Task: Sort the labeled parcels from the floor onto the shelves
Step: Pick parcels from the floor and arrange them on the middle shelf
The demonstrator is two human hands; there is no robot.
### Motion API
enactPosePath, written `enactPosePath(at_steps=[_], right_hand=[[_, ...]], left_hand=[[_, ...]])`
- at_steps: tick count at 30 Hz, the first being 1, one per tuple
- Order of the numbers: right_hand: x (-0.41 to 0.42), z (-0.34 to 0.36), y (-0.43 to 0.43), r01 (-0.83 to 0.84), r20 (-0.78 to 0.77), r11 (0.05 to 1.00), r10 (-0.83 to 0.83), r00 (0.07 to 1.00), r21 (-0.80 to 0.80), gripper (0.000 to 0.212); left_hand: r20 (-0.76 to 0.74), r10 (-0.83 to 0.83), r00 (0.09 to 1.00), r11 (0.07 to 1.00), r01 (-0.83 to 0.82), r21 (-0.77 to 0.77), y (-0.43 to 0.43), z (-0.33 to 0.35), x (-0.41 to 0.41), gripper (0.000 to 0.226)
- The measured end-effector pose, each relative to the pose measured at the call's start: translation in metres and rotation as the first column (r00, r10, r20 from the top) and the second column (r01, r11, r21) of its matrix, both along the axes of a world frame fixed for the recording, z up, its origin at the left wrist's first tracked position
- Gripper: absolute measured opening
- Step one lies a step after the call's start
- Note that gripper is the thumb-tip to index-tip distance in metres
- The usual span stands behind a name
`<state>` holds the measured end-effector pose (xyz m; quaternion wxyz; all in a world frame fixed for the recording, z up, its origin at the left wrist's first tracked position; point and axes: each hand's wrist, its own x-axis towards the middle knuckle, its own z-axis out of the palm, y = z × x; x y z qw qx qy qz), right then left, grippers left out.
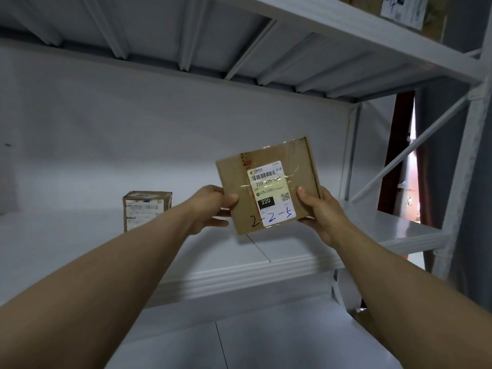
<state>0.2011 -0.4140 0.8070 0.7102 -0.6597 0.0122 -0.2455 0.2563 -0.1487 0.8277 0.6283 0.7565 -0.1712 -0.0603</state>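
Note:
I hold a flat brown cardboard parcel (269,182) in both hands, tilted up above the white middle shelf (292,251). It carries a white shipping label with a barcode, a black "220" box and handwritten "2-2-5". My left hand (213,206) grips its lower left edge, thumb on the front face. My right hand (319,209) grips the lower right edge, thumb on the front too. A smaller taped cardboard parcel (145,209) stands on the same shelf to the left, apart from my hands.
The shelf above (239,49) shows its ribbed white underside, with more boxes (404,12) on top at the upper right. A white upright post (468,169) and diagonal brace stand at the right. A lower shelf board (266,339) lies below.

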Motion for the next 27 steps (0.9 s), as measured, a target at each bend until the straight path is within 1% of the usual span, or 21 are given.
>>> enactPosePath(at_steps=[2, 4, 8, 10, 11, 12, 14, 16, 19, 23, 25, 27], right_hand=[[0.007, -0.011, -0.003, 0.044, -0.046, 0.997, -0.047, 0.998, -0.062, 0.043], [0.014, -0.02, -0.007, 0.09, -0.087, 0.989, -0.101, 0.991, -0.118, 0.038], [0.025, -0.032, -0.014, 0.166, -0.21, 0.934, -0.239, 0.948, -0.317, 0.041], [0.029, -0.035, -0.011, 0.214, -0.2, 0.91, -0.298, 0.933, -0.356, 0.039], [0.031, -0.037, -0.009, 0.238, -0.18, 0.901, -0.319, 0.931, -0.364, 0.039], [0.032, -0.038, -0.006, 0.263, -0.165, 0.891, -0.341, 0.925, -0.37, 0.04], [0.034, -0.042, 0.0, 0.307, -0.159, 0.878, -0.384, 0.909, -0.366, 0.04], [0.034, -0.047, 0.003, 0.328, -0.175, 0.873, -0.408, 0.896, -0.36, 0.039], [0.035, -0.056, 0.001, 0.297, -0.2, 0.875, -0.392, 0.898, -0.382, 0.044], [0.038, -0.061, -0.004, 0.252, -0.223, 0.883, -0.359, 0.906, -0.397, 0.06], [0.037, -0.061, -0.006, 0.266, -0.237, 0.894, -0.364, 0.901, -0.36, 0.064], [0.036, -0.061, -0.012, 0.285, -0.24, 0.89, -0.381, 0.893, -0.355, 0.063]], left_hand=[[0.048, 0.043, 0.998, 0.999, -0.043, -0.015, -0.013, -0.009, -0.003, 0.033], [0.111, 0.068, 0.992, 0.998, -0.066, -0.02, -0.024, -0.018, -0.007, 0.044], [0.197, 0.09, 0.976, 0.995, -0.08, -0.059, -0.035, -0.037, -0.007, 0.071], [0.18, 0.112, 0.977, 0.99, -0.094, -0.102, -0.039, -0.046, -0.009, 0.084], [0.165, 0.123, 0.979, 0.988, -0.105, -0.116, -0.041, -0.05, -0.009, 0.085], [0.162, 0.14, 0.977, 0.986, -0.123, -0.11, -0.044, -0.055, -0.009, 0.081], [0.17, 0.182, 0.968, 0.983, -0.177, -0.046, -0.049, -0.065, -0.008, 0.066], [0.147, 0.198, 0.969, 0.98, -0.2, -0.005, -0.052, -0.073, -0.008, 0.06], [0.125, 0.154, 0.98, 0.988, -0.157, 0.008, -0.054, -0.083, -0.011, 0.069], [0.132, 0.141, 0.981, 0.977, -0.16, 0.143, -0.056, -0.081, -0.008, 0.081], [0.122, 0.075, 0.99, 0.978, -0.097, 0.184, -0.061, -0.082, -0.009, 0.087], [0.097, 0.006, 0.995, 0.98, -0.025, 0.196, -0.068, -0.083, -0.011, 0.088]])
